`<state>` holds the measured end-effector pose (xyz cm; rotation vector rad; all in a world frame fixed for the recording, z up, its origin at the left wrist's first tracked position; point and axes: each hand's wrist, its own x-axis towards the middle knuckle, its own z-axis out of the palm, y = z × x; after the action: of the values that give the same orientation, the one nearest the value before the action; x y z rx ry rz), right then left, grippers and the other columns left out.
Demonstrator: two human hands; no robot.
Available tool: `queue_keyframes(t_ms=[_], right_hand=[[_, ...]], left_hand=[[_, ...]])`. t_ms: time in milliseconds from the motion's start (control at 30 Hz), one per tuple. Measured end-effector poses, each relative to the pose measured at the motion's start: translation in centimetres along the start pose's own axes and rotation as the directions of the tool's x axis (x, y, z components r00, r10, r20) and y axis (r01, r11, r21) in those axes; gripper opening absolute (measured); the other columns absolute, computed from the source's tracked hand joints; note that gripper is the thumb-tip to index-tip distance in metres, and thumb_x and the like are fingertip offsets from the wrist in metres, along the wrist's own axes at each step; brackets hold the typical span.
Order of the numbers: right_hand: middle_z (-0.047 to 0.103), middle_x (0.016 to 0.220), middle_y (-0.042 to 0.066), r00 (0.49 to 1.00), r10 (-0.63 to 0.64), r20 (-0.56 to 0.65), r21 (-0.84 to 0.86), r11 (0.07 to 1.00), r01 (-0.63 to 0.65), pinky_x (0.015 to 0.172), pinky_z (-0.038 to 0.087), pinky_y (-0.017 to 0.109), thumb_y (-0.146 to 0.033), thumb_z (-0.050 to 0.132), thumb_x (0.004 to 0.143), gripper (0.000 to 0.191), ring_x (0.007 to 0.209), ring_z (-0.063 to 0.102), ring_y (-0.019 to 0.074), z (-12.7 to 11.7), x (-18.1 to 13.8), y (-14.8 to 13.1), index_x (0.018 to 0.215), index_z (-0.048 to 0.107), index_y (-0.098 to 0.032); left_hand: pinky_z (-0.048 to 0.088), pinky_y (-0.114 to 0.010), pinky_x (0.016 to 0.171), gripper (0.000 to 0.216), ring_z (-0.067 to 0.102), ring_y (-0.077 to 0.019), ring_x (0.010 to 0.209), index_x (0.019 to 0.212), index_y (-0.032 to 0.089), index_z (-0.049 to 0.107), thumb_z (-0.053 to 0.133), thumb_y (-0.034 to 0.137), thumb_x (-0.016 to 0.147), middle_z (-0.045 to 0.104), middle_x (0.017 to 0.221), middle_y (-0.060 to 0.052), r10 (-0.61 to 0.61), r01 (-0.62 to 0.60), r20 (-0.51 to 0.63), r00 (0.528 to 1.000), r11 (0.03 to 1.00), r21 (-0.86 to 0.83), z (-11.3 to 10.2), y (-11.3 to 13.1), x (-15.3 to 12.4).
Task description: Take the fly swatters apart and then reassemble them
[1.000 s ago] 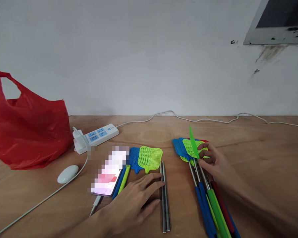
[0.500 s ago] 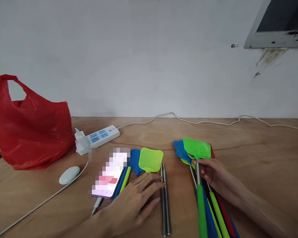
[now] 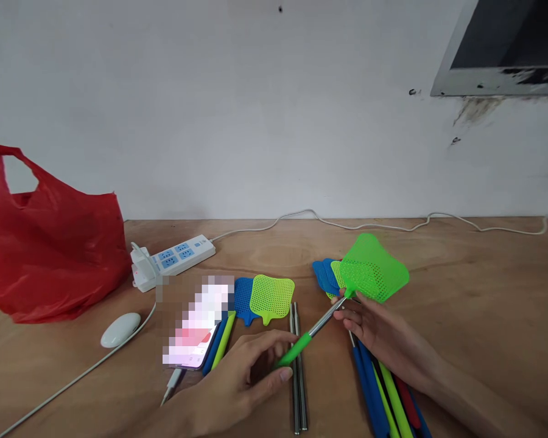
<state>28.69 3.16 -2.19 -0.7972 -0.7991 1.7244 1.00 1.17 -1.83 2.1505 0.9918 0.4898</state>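
A green fly swatter [image 3: 374,264] is held slantwise above the table, its mesh head up and to the right. My right hand [image 3: 386,340] pinches its metal shaft just below the head. Curled around the green handle's lower end is my left hand [image 3: 240,380], hiding the tip. Under my right hand lies a bunch of blue, yellow-green and red swatters [image 3: 368,383], their heads partly covered. Two metal rods [image 3: 296,389] lie beside my left hand. Behind it are a blue swatter head [image 3: 243,293], a yellow-green swatter head [image 3: 273,298] and loose handles [image 3: 223,340].
A lit phone [image 3: 198,328], partly blurred, lies left of the handles with a cable plugged in. Further left are a white oval mouse-like object [image 3: 121,330], a power strip [image 3: 178,258] and a red plastic bag [image 3: 59,243]. A white cord [image 3: 360,226] runs along the wall.
The green swatter has been lifted off the bunch and tilted, its handle swinging left. My left hand has closed around that handle. The view has shifted slightly.
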Motion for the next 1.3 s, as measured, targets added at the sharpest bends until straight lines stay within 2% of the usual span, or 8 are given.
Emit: queue_keyframes(t_ms=[167,300,433,500,600,700,767,1300], right_hand=[[0.069,0.126,0.012,0.994,0.01,0.105,-0.093,0.996,0.0,0.093,0.051,0.04,-0.044,0.072,0.085,0.03,0.108,0.068,0.0278,0.3,-0.4,-0.3,0.104,0.074,-0.021],[0.069,0.125,0.01,0.99,-0.127,-0.054,-0.099,0.988,0.122,0.092,0.052,0.044,-0.044,0.072,0.083,0.034,0.114,0.065,0.031,-0.1,0.2,-0.7,0.109,0.072,-0.023],[0.063,0.133,0.006,0.828,-0.478,-0.293,-0.379,0.853,0.358,0.103,0.047,0.046,-0.044,0.076,0.078,0.057,0.127,0.055,0.0294,-2.0,1.5,-1.0,0.131,0.057,-0.031],[0.055,0.142,0.007,0.736,-0.65,-0.188,-0.623,0.658,0.423,0.103,0.047,0.049,-0.043,0.071,0.084,0.063,0.128,0.054,0.0291,-2.9,1.8,-1.3,0.141,0.046,-0.034],[0.049,0.148,0.008,0.621,-0.759,0.193,-0.894,0.124,0.43,0.109,0.04,0.053,-0.033,0.061,0.092,0.054,0.133,0.048,0.0291,-3.0,1.5,-1.7,0.144,0.045,-0.032],[0.052,0.147,0.009,0.58,-0.607,0.543,-0.838,-0.339,0.428,0.113,0.033,0.055,-0.026,0.057,0.095,0.045,0.137,0.042,0.0305,-1.9,0.7,-1.6,0.14,0.051,-0.027],[0.053,0.148,0.007,0.587,-0.47,0.659,-0.748,-0.49,0.448,0.113,0.031,0.057,-0.026,0.058,0.096,0.041,0.138,0.041,0.0313,-1.2,0.3,-1.2,0.137,0.054,-0.026],[0.069,0.081,0.001,0.543,-0.243,0.804,-0.556,-0.629,0.543,0.111,0.026,0.054,-0.024,0.061,0.094,0.006,0.097,0.06,0.0252,-0.3,0.5,0.4,0.09,0.061,-0.02]], left_hand=[[0.045,-0.03,0.075,0.038,0.057,-0.0182,0.08,0.1,0.022,0.065,0.04,0.05,0.103,0.065,0.088,-0.001,-0.101,0.105,-0.063,0.993,0.992,0.067,-0.4,-0.2,0.6],[0.046,-0.034,0.088,0.039,0.062,-0.0225,0.096,0.112,0.025,0.063,0.034,0.049,0.105,0.07,0.105,-0.003,-0.044,0.068,-0.171,0.984,0.988,0.141,-0.5,-1.2,0.5],[0.048,-0.035,0.085,0.038,0.064,-0.0242,0.096,0.119,0.025,0.06,0.031,0.046,0.106,0.071,0.108,-0.004,-0.028,0.069,-0.186,0.982,0.974,0.218,-0.7,-1.8,0.5],[0.047,-0.034,0.077,0.037,0.065,-0.0236,0.088,0.113,0.024,0.061,0.03,0.043,0.106,0.071,0.099,-0.004,-0.042,0.081,-0.155,0.987,0.963,0.257,-0.9,-1.5,0.7],[0.043,-0.032,0.068,0.036,0.063,-0.0227,0.078,0.105,0.023,0.06,0.029,0.041,0.106,0.069,0.088,-0.003,-0.051,0.09,-0.131,0.99,0.945,0.314,-1.3,-1.1,1.0],[0.038,-0.031,0.062,0.036,0.061,-0.0217,0.07,0.099,0.022,0.06,0.031,0.043,0.105,0.066,0.079,-0.002,-0.036,0.079,-0.122,0.992,0.925,0.372,-1.5,-1.1,1.1],[0.036,-0.031,0.06,0.037,0.06,-0.0214,0.066,0.097,0.022,0.059,0.031,0.046,0.105,0.064,0.075,-0.001,-0.032,0.074,-0.107,0.994,0.908,0.413,-1.5,-1.2,1.1],[0.038,-0.032,0.063,0.029,0.064,-0.0241,0.073,0.099,0.021,0.051,0.028,0.036,0.109,0.066,0.083,-0.003,0.051,-0.106,0.106,0.993,0.782,0.614,-1.8,0.5,1.2]])
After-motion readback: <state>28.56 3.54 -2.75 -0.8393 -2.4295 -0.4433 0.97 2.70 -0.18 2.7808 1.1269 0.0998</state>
